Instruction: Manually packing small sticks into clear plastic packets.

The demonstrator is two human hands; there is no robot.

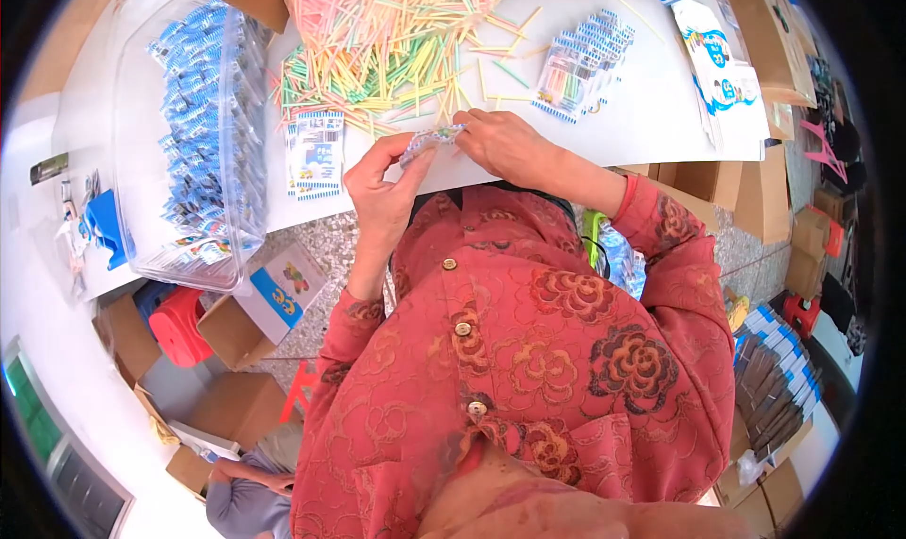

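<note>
Between my two hands, just over the table's near edge, is a small printed plastic packet (429, 141). My left hand (384, 185) pinches its left part between thumb and fingers. My right hand (505, 147) is closed at its right end, the fingertips bent together; what lies inside the fingers is partly hidden. Just beyond the hands spreads a large heap of thin pastel sticks (387, 62), pink, green and yellow. Next to my left hand lie flat blue-and-white packets (316, 152). Farther right rests a stack of similar packets (583, 64), colored sticks showing through.
A clear plastic bin (250, 246) with rows of blue-and-white packets stands at left on the white table (651, 114). Printed white packaging (714, 58) lies at far right. Cardboard boxes (241, 407) and a red stool (179, 327) are below left. Another person (250, 496) is at lower left.
</note>
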